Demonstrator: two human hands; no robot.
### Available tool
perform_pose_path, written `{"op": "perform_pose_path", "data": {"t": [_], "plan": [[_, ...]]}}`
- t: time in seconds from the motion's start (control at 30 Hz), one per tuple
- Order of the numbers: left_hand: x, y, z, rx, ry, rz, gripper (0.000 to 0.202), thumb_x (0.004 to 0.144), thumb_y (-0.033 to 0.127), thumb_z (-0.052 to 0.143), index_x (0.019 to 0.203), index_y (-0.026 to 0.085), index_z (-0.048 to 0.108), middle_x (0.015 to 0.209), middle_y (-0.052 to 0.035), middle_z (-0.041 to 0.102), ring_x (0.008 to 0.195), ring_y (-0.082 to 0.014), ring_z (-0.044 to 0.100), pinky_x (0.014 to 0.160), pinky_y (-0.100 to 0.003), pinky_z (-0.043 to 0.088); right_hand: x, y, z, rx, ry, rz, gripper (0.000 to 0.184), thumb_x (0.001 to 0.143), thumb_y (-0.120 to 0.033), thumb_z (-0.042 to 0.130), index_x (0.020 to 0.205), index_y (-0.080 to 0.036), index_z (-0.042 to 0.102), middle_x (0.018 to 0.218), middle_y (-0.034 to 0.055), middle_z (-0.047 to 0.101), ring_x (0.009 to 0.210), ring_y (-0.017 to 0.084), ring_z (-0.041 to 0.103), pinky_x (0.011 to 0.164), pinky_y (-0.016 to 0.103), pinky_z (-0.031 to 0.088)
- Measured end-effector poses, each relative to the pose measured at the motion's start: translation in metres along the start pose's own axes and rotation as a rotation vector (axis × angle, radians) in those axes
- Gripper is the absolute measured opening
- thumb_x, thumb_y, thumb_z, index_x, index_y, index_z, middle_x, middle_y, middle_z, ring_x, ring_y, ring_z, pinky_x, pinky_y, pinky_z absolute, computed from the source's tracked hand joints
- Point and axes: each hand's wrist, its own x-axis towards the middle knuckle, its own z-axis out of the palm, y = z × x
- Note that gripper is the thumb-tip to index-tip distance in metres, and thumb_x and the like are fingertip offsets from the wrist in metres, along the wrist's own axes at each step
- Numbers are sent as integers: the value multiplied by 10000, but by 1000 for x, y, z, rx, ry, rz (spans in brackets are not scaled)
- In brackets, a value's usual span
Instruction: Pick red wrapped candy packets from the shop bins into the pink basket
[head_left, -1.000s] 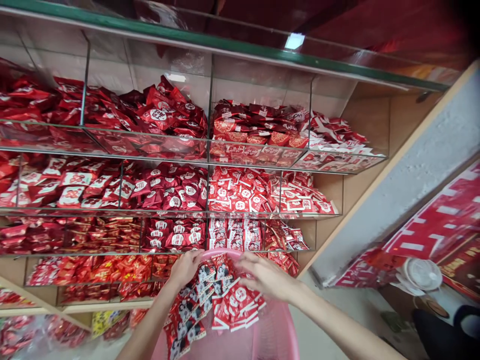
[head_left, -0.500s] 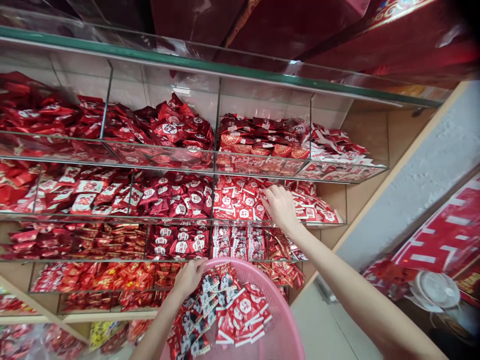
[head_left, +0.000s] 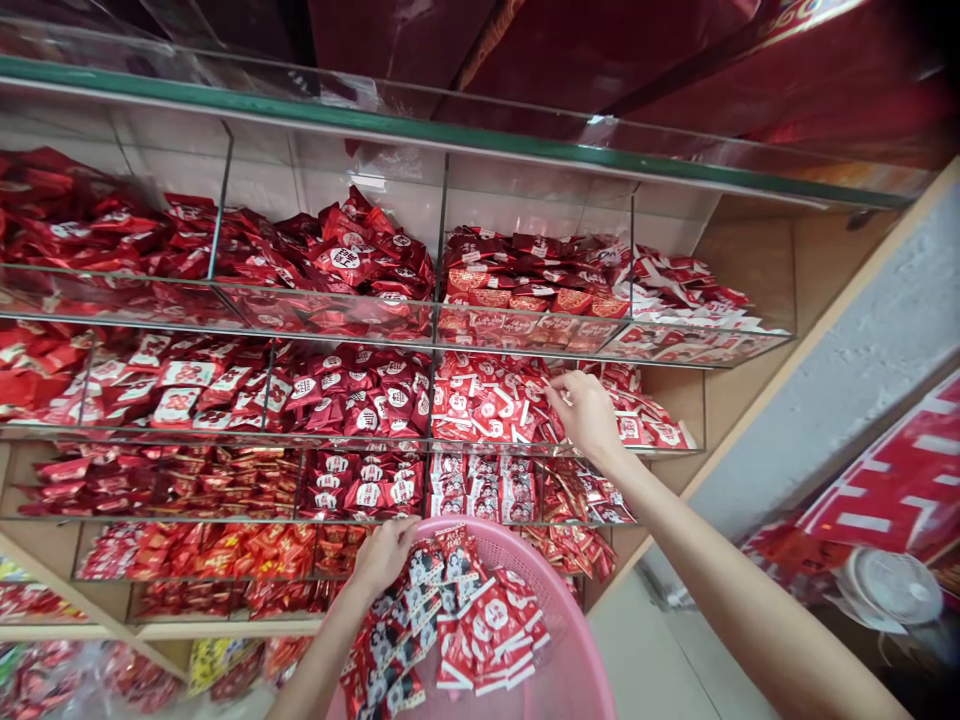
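Observation:
My left hand [head_left: 384, 553] grips the far rim of a pink plastic basket [head_left: 559, 640] held low in front of me. The basket holds several red and white candy packets [head_left: 487, 625] and dark-printed ones [head_left: 405, 620]. My right hand [head_left: 589, 415] reaches up into the second glass shelf bin, its fingers curled among red and white packets [head_left: 487, 400]. What the fingers hold, if anything, is hidden.
A tiered glass shelf unit [head_left: 420, 330] with dividers fills the view, every bin piled with red wrapped sweets. A green-edged glass top [head_left: 450, 135] runs above. A grey wall [head_left: 847, 370] and red printed goods [head_left: 892, 480] stand at right.
My right hand left the basket and rose to the second shelf bin, then shifted slightly right among the packets. My left hand stayed on the basket rim.

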Motion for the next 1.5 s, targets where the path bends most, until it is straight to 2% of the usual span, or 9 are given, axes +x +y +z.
{"op": "perform_pose_path", "data": {"t": [0.27, 0.5, 0.7, 0.83, 0.9, 1.03, 1.27, 1.4, 1.5], "plan": [[-4, 7, -5, -1, -7, -20, 414, 877, 419, 350, 1179, 295, 604, 1185, -21, 631, 1077, -197, 586, 874, -262, 440, -2, -10, 2, 216, 117, 121, 201, 854, -326, 471, 786, -176, 587, 758, 50, 613, 694, 176, 511, 689, 311, 395], [-3, 8, -5, -14, -11, -9, 413, 880, 432, 347, 1162, 293, 616, 1189, -15, 629, 1079, -198, 583, 864, -251, 437, -25, -35, -22, 834, 67, 457, 242, 758, -409, 614, 738, -170, 577, 664, -9, 575, 597, 113, 491, 592, 251, 392], [-5, 11, -6, -9, -21, 5, 419, 888, 430, 334, 1167, 283, 610, 1169, -28, 641, 1059, -206, 595, 841, -257, 442, -94, -58, -21, 1088, -136, 800, 266, 685, -410, 692, 704, -172, 575, 578, -29, 544, 525, 92, 465, 525, 226, 370], [-6, 10, -5, -10, -16, 14, 419, 890, 440, 335, 1163, 287, 613, 1172, -14, 640, 1067, -190, 589, 871, -241, 428, -152, -69, -3, 1257, -282, 1053, 421, 618, -371, 746, 945, -205, 540, 613, -40, 590, 538, 117, 543, 514, 227, 406], [-5, 10, -4, -1, -13, 15, 427, 890, 452, 330, 1162, 285, 614, 1171, -17, 640, 1067, -192, 589, 866, -243, 431, -174, -74, 2, 1306, -350, 1118, 430, 623, -370, 741, 966, -213, 534, 621, -42, 595, 556, 126, 571, 517, 229, 421], [-5, 10, -4, 3, -11, 10, 425, 892, 450, 327, 1160, 287, 614, 1180, -23, 634, 1062, -203, 592, 856, -260, 436, -200, -80, 4, 1317, -431, 1168, 330, 648, -423, 712, 859, -192, 606, 665, -12, 618, 589, 142, 609, 567, 265, 473], [-6, 12, -6, -17, -18, 14, 416, 889, 422, 345, 1170, 271, 612, 1182, -22, 633, 1071, -199, 587, 881, -250, 425, -220, -79, 16, 1175, -375, 1131, 492, 578, -560, 721, 889, -184, 652, 625, 29, 669, 587, 209, 635, 638, 376, 524], [-6, 12, -5, -15, -28, 2, 422, 891, 449, 332, 1163, 291, 614, 1175, -14, 637, 1064, -197, 591, 866, -246, 432, -233, -79, 29, 1099, -395, 1080, 540, 602, -582, 683, 950, -169, 663, 796, 86, 706, 734, 265, 664, 694, 421, 533], [-6, 13, -6, -11, -30, -7, 404, 890, 433, 348, 1163, 295, 613, 1179, -11, 635, 1071, -199, 586, 873, -253, 429, -243, -78, 33, 921, -449, 918, 492, 682, -499, 630, 1039, -162, 655, 1000, 118, 682, 891, 278, 638, 777, 429, 515]]}}
